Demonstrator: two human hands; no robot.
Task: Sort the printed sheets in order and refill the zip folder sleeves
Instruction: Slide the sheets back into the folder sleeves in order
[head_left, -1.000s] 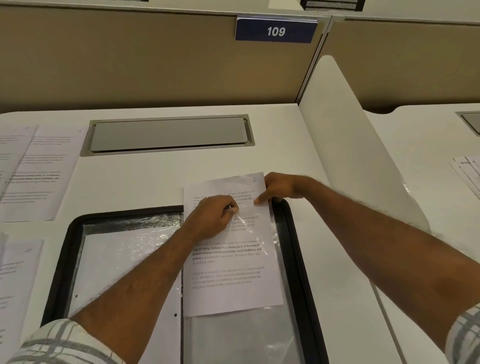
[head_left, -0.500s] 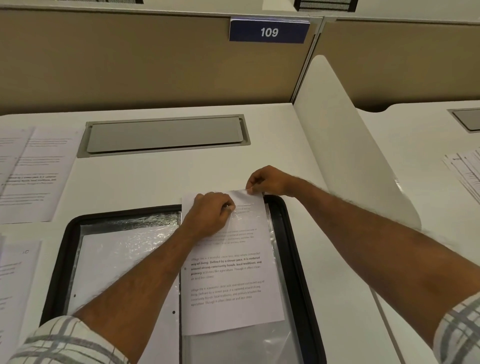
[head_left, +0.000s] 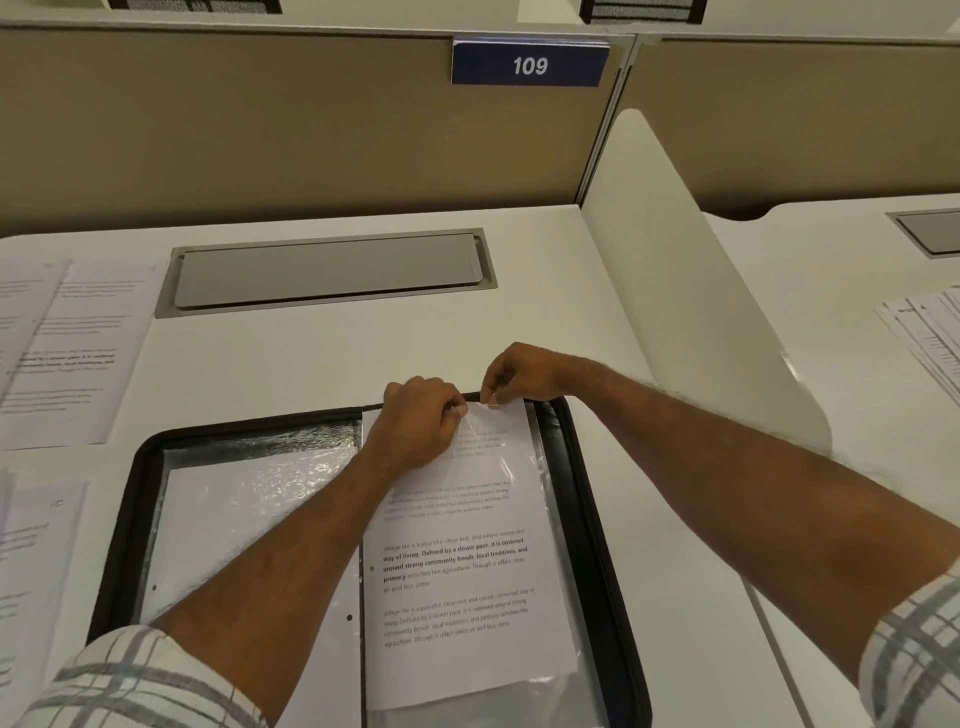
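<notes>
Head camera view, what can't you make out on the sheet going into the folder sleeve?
- Top lines of the printed sheet: covered by the left hand and glare on the plastic sleeve.
- Sheet's top edge: hidden under the right hand.
- Page number: not visible.
- Zip folder: near edge cut off by the frame.

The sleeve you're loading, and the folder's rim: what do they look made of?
Sleeve: thin clear plastic film, glossy; it glints, wrinkles, and the sheet's print shows through. Folder rim: black, matte, softly rounded, probably fabric or faux leather; texture too fine to tell. Both the left hand and right hand pinch the sleeve's top.
</notes>
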